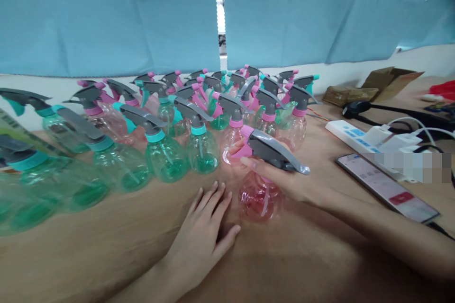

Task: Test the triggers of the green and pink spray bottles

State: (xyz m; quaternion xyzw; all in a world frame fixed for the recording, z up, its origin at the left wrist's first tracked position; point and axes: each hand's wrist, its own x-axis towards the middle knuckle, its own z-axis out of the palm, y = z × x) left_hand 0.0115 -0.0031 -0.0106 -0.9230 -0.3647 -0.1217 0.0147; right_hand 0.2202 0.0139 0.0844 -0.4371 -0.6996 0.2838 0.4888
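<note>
A clear pink spray bottle (258, 201) stands at the front of the group, its grey and pink trigger head tilted over it. My right hand (280, 175) is closed around the neck of this bottle, just below the trigger head, with fingertips by the pink nozzle and trigger. Flat on the tabletop to the left rests my left hand (208, 227), fingers spread and holding nothing. Its thumb lies near the pink bottle's base, apart from it. Just beyond its fingertips is a green spray bottle (203, 154) with a turquoise collar.
Several more green and pink spray bottles (167, 156) crowd the left and back of the wooden table (117, 255). At right lie a phone (387, 187), a white power strip (355, 137) with plugged-in chargers, black headphones (355, 110) and a cardboard box (384, 85). Behind hangs a blue cloth (170, 14).
</note>
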